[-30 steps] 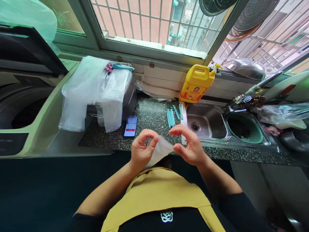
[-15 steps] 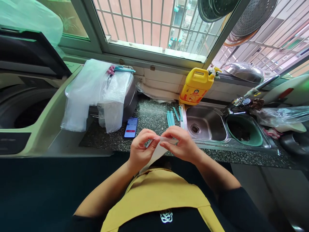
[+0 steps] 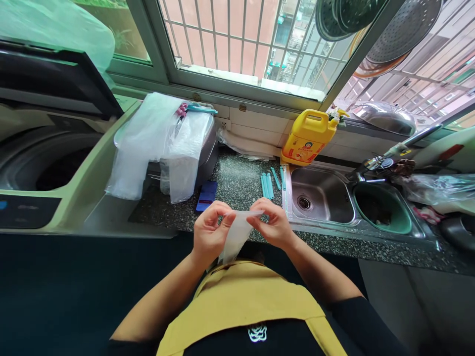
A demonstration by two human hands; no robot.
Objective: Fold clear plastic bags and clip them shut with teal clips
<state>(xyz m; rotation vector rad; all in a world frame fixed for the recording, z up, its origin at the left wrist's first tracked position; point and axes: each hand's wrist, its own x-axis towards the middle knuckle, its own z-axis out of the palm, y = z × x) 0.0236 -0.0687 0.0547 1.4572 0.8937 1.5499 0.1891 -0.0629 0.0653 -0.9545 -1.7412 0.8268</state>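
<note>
A narrow, translucent white plastic bag hangs in front of the yellow apron, its top edge stretched between my hands. My left hand pinches one upper corner between thumb and fingers. At the other corner, my right hand has thumb and fingers closed on the plastic. Just beyond the right hand, several light-blue plastic strips lie on the speckled counter. A phone with a dimmed screen lies beyond my left hand.
More translucent plastic bags drape over a dark box at the left, beside an open washing machine. To the right are a steel sink, a yellow jug, a faucet and a green basin.
My hands have moved apart, so the bag's top edge is now spread between them. The phone's lit screen has dimmed. The view has shifted slightly.
</note>
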